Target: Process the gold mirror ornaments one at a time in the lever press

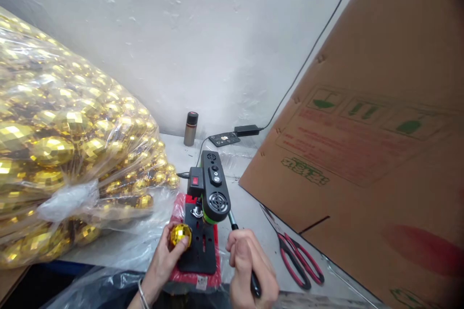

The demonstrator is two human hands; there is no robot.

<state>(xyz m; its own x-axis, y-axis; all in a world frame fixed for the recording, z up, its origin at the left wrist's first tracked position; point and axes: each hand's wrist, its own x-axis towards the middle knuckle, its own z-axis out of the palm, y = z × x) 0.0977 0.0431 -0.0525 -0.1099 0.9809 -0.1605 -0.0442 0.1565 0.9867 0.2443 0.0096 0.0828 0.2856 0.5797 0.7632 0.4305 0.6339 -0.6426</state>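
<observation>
My left hand [163, 253] is closed around a shiny gold faceted ball [180, 235], at the left edge of a small black machine's slotted base plate [201, 256]. Above the plate stands the machine's black upper body [215, 183], with round vents and a green band underneath. A red switch [195, 180] sits on a box at its side. My right hand [250, 268] is wrapped around the black handle [255, 286] of a metal rod, which reaches up to the machine's right side. Whether the rod is fixed to the machine, I cannot tell.
A large tied clear bag [68, 200] full of gold balls bulges at left. Large red-handled scissors [300, 258] lie right of my right hand, beside a tall cardboard box [348, 154]. Behind the machine are a dark bottle [191, 129] and a power adapter [247, 130] with its cord.
</observation>
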